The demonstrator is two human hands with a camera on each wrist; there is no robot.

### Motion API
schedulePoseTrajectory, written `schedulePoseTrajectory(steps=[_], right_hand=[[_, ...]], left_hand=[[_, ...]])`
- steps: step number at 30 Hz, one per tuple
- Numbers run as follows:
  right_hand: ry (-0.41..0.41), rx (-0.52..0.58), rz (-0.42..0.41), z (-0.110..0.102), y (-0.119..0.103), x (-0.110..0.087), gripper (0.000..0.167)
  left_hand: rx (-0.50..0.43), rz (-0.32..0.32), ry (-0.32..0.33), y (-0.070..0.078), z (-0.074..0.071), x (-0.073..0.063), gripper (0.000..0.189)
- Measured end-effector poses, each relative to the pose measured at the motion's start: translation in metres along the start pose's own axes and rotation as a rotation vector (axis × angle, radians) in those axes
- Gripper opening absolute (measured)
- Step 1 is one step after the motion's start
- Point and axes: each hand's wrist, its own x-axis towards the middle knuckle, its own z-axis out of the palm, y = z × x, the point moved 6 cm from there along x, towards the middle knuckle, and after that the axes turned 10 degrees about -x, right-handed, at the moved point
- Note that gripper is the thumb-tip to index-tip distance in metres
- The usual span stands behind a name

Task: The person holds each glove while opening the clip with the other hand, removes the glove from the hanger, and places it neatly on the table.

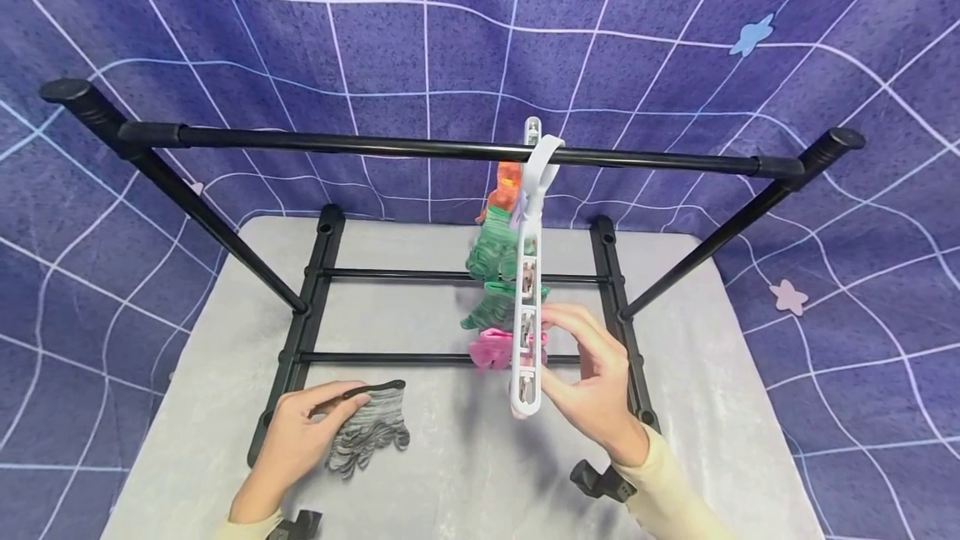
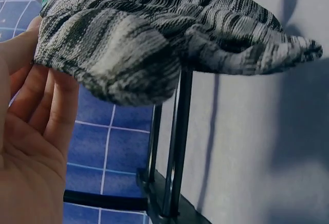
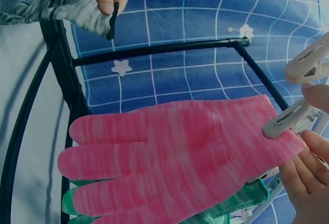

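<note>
"Where's the grey glove (image 1: 370, 427)?"
"Near left, pinched by its cuff (image 1: 384, 387) in my left hand (image 1: 300, 432); my right hand (image 1: 600, 373) grips the white hanger (image 1: 530, 232)."
"Any care?"
"I'd hold cuff flat, hanger steady."

Grey glove (image 1: 378, 419) is a streaky light/dark knit, held up by its black-edged cuff, fingers drooping toward 7 o'clock. It's at about 8 o'clock from the hanger (image 1: 528, 304), well apart. That one's white with clips, hung up, running 12 to 6. Pink glove (image 3: 175, 152)'s clipped on by the cuff near the 6 end, fingers at 9 in the right wrist view.
</note>
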Motion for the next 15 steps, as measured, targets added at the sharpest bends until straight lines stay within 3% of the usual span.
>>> schedulePoseTrajectory(steps=[8,15], right_hand=[[-0.007,0.000,-0.003,-0.001,0.000,-0.003,0.050],[-0.011,0.002,-0.028,-0.001,0.000,-0.003,0.051]], left_hand=[[-0.008,-0.133,-0.019,-0.012,-0.007,-0.011,0.017],[-0.016,-0.164,-0.033,-0.027,-0.018,-0.012,0.020]])
